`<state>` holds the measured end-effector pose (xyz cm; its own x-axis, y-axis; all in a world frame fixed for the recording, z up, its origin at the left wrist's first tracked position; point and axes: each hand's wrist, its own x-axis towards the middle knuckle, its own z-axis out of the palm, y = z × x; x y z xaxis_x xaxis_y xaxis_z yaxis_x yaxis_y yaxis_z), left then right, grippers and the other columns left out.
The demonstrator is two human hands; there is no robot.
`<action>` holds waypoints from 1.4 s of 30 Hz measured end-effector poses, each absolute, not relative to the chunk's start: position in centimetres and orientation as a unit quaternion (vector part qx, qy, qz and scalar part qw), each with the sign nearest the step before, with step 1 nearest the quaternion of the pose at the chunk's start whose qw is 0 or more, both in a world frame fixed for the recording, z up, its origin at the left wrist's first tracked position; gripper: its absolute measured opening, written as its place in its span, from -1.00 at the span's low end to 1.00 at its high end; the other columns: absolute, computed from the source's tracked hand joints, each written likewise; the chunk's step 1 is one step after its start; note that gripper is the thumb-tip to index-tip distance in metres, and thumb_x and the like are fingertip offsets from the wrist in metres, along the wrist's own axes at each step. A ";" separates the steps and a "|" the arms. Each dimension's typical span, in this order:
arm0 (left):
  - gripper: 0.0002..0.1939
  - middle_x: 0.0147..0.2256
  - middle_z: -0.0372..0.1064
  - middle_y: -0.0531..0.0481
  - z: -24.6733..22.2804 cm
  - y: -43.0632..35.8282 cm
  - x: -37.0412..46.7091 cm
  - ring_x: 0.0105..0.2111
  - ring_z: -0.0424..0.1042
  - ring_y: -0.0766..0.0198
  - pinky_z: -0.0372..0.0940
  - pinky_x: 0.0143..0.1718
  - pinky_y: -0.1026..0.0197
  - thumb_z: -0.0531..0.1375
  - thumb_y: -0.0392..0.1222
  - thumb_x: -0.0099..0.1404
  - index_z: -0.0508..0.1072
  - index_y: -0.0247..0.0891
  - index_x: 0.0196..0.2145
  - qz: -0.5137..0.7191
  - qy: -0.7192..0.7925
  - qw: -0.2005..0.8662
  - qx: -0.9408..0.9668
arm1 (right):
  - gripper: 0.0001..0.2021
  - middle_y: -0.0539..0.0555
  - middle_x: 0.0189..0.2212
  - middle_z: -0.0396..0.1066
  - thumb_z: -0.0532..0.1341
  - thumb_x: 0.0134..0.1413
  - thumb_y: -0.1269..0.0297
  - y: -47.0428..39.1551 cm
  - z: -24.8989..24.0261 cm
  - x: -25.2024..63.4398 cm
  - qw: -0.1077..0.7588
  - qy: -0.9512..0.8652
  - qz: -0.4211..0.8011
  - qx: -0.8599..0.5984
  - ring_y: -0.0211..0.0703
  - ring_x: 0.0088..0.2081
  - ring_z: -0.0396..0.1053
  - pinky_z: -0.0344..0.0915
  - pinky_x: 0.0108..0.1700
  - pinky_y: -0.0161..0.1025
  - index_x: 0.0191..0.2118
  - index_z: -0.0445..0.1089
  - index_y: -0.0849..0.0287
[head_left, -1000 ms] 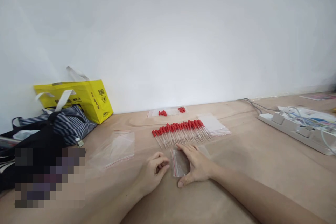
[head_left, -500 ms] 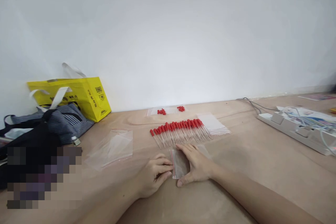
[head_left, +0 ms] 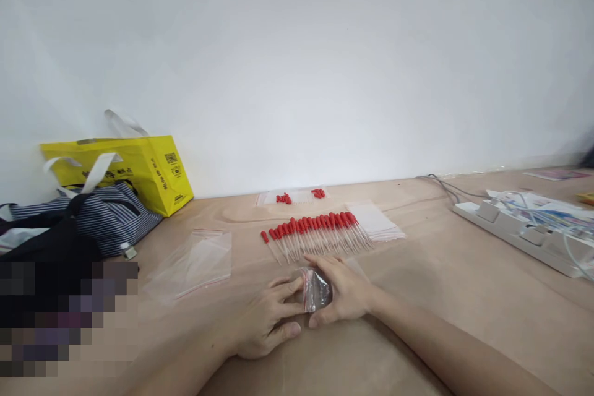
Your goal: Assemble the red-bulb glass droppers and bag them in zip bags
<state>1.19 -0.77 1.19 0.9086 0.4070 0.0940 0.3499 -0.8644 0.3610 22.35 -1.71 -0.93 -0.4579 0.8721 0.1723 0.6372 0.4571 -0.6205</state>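
Left hand [head_left: 264, 318] has shifted onto bag [head_left: 320, 289]'s zip end; film now buckled up. Working the zip end; thin film calls for light fingers. Left's pinch: can't tell. Right hand [head_left: 350, 288] spread around bag. Bag's between droppers [head_left: 320, 226] and table [head_left: 464, 272]'s near edge.

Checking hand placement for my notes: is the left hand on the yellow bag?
No, the left hand is at the small clear bag, well away from the yellow bag.
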 end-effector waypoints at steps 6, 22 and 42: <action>-0.70 0.02 0.21 -0.06 -0.5 0.1 0.3 0.01 0.18 0.17 0.07 0.04 0.07 -0.01 -0.24 0.25 0.34 -0.13 -0.08 0.179 0.220 0.152 0.947 | -0.10 0.15 0.03 0.17 0.32 -0.46 -0.01 -1.8 -1.1 22.0 0.237 -0.827 0.236 -0.452 0.03 0.04 0.09 -0.03 0.06 -0.05 0.11 0.05 0.18; -0.77 -0.14 0.25 -0.07 1.0 13.0 -4.0 -0.12 0.21 0.15 0.11 -0.11 0.10 0.09 -0.31 0.18 0.35 -0.18 -0.18 0.082 0.353 -0.079 0.929 | -0.10 0.13 0.00 0.20 0.25 -0.40 -0.17 -1.1 -1.8 22.6 0.219 -0.865 0.172 -0.418 0.04 -0.01 0.13 -0.14 0.06 -0.06 0.13 -0.01 0.09; -0.81 -0.37 0.30 0.00 0.4 2.6 -8.4 -0.36 0.31 0.27 0.23 -0.32 0.24 -0.08 -0.24 0.27 0.30 -0.24 -0.34 0.204 0.404 0.012 0.892 | -0.08 0.17 0.01 0.18 0.19 -0.35 -0.22 -1.3 -1.7 22.3 0.205 -0.861 0.171 -0.433 0.06 -0.01 0.11 -0.07 0.02 -0.03 0.16 -0.06 0.15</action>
